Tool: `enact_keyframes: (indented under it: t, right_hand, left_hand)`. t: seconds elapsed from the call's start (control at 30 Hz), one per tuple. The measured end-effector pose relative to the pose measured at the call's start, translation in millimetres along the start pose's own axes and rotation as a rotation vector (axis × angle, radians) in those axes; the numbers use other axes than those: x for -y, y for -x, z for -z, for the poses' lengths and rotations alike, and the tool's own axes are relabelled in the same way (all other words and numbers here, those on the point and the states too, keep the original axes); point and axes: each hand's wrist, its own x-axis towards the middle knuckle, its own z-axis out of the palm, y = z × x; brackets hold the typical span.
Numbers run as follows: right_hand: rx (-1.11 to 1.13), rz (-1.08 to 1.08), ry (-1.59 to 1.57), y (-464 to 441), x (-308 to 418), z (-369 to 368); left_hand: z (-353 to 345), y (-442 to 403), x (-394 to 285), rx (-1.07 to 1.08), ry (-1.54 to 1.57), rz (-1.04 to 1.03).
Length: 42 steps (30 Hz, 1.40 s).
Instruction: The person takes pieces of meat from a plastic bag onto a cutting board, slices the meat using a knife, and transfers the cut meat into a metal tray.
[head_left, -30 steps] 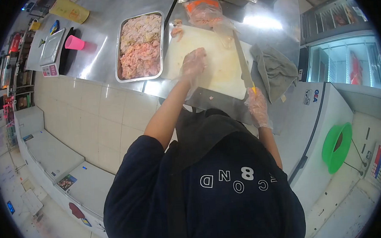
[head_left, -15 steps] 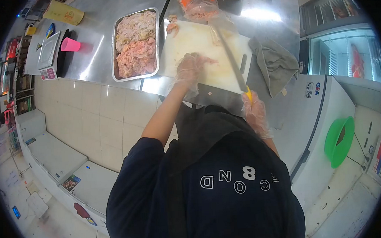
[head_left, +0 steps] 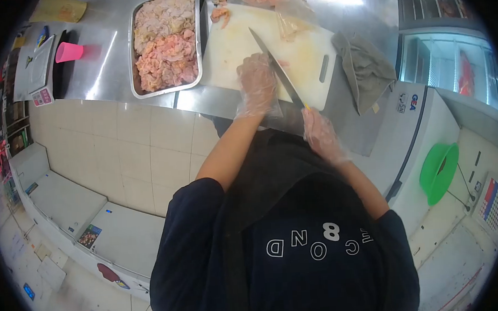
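Note:
My right hand point(head_left: 319, 132), in a clear plastic glove, grips the yellow handle of a long knife point(head_left: 283, 75). Its blade points away from me across a white cutting board point(head_left: 229, 41), just right of my left hand point(head_left: 257, 76). That hand, gloved too, presses on the board's near part with fingers curled together over a piece of raw meat point(head_left: 283, 62). Only a pink bit of the meat shows past the blade; my fingers hide the rest. Small meat scraps point(head_left: 219, 14) lie at the board's far left corner.
Left of the board stands a metal tray point(head_left: 134, 77) heaped with raw, chopped-looking meat. A plastic bag point(head_left: 295, 18) overlaps the board's far edge, and a grey cloth point(head_left: 363, 73) lies to the right. Further left are a pink cup point(head_left: 69, 52) and a scale point(head_left: 35, 74).
The knife has come left and nearer to my left hand, its blade now beside the fingers. My left hand has shifted right on the board. The whole view has moved slightly.

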Motion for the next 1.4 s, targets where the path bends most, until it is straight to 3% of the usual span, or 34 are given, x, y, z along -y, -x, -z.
enact_keyframes:
  t: [0.07,0.17,0.23,0.33,0.4,0.47,0.57,0.67,0.87,0.93,0.97,1.1,1.17,1.2,1.3,1.4]
  right_hand:
    - [-0.214,0.325,0.18,-22,-8,-22]
    - [-0.12,0.252,0.053,-71,30,-22]
    - [-0.092,-0.007,-0.062,-90,37,-29]
    - [-0.069,0.158,0.105,-84,12,-34]
    - [-0.054,0.279,0.174,-35,4,-17]
    - [-0.061,-0.002,-0.084,13,3,2]
    - [-0.03,-0.13,-0.094,42,-29,-2]
    - [-0.052,-0.178,-0.073,46,-13,5]
    - [-0.171,-0.26,-0.223,40,0,-19]
    - [-0.187,-0.289,-0.256,44,6,-28]
    - [-0.209,-0.315,-0.289,44,9,-32]
    - [-0.293,-0.327,-0.323,48,15,-47]
    - [-0.342,-0.314,-0.328,53,23,-53]
    - [-0.336,-0.318,-0.33,55,27,-53]
    - [-0.345,-0.298,-0.315,57,44,-46]
    - [-0.373,-0.238,-0.29,61,61,-48]
  left_hand:
    - [-4,9,2,0.002,0.072,-0.039]
    - [-14,7,7,-0.096,-0.001,-0.045]
    - [-16,12,9,-0.063,-0.058,-0.057]
    - [-17,13,12,-0.115,-0.026,-0.093]
    - [-7,8,7,-0.071,-0.079,-0.057]
    - [-2,5,4,-0.024,-0.123,-0.013]
    - [0,3,14,-0.036,-0.1,0.003]
    - [16,11,10,-0.106,-0.104,-0.066]
    - [17,10,25,0.009,-0.159,-0.046]
    - [27,0,24,0.304,0.269,-0.086]
    - [30,-9,22,0.41,0.291,-0.111]
    - [32,-38,18,0.478,0.509,-0.205]
    - [40,-47,21,0.697,0.123,-0.126]
    - [30,-45,33,0.703,0.121,-0.122]
    - [21,-39,58,0.522,-0.02,-0.358]
    - [65,-34,50,0.489,-0.104,-0.34]
